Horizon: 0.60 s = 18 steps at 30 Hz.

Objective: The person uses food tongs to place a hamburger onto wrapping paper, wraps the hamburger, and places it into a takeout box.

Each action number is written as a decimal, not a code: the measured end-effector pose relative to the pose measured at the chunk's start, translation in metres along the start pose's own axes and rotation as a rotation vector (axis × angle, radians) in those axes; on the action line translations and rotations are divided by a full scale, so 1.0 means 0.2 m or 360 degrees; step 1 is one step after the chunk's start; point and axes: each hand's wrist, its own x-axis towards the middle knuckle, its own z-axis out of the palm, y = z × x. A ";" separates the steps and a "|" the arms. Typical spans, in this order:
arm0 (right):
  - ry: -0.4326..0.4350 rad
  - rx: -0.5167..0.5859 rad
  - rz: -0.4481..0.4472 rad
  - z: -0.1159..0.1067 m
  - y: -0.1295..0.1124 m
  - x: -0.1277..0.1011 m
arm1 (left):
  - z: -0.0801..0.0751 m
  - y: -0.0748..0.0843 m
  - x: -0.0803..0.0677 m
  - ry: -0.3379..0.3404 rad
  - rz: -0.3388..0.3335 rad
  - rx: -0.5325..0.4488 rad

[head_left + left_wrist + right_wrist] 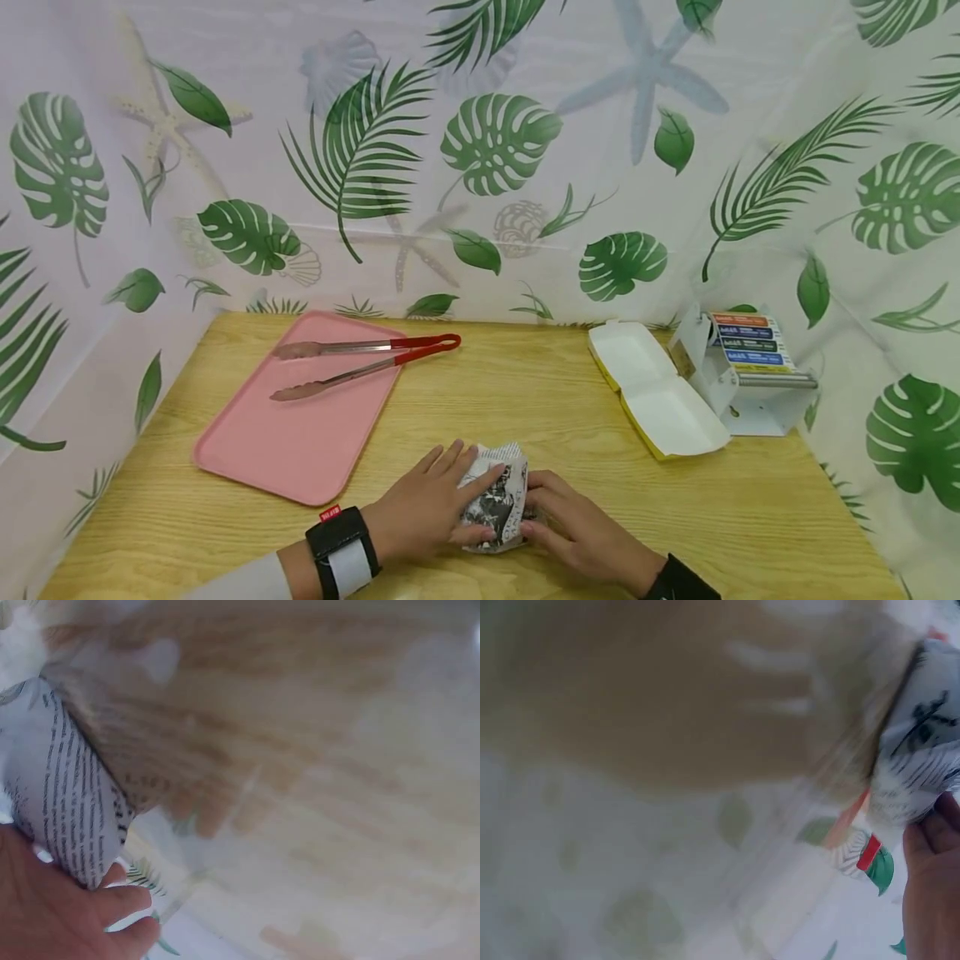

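Observation:
A newspaper-print wrapped packet [497, 500] lies on the wooden table between both hands, its contents hidden. My left hand [426, 508] rests on its left side with fairly straight, spread fingers; the index finger and thumb reach over the printed paper. On the opposite side, my right hand [577, 529] holds the packet's edge with bent fingers and thumb. In the left wrist view, lines of print show on the paper [71, 787] beside the left hand [67, 907]. The right wrist view shows the right hand [934, 877] at the packet's lower edge [922, 742].
A pink tray [277, 450] stands at the left, with red-handled metal tongs [360, 367] lying across it. To the right are an opened white-and-yellow takeaway box [663, 400] and a white dispenser [757, 404] holding a striped, coloured roll. A leaf-print curtain [517, 242] hangs behind the table [480, 392].

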 end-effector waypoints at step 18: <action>0.0310 0.0080 0.0848 0.08 -0.18 0.00 | 0.00 0.03 -0.01 0.0011 -0.0057 0.0267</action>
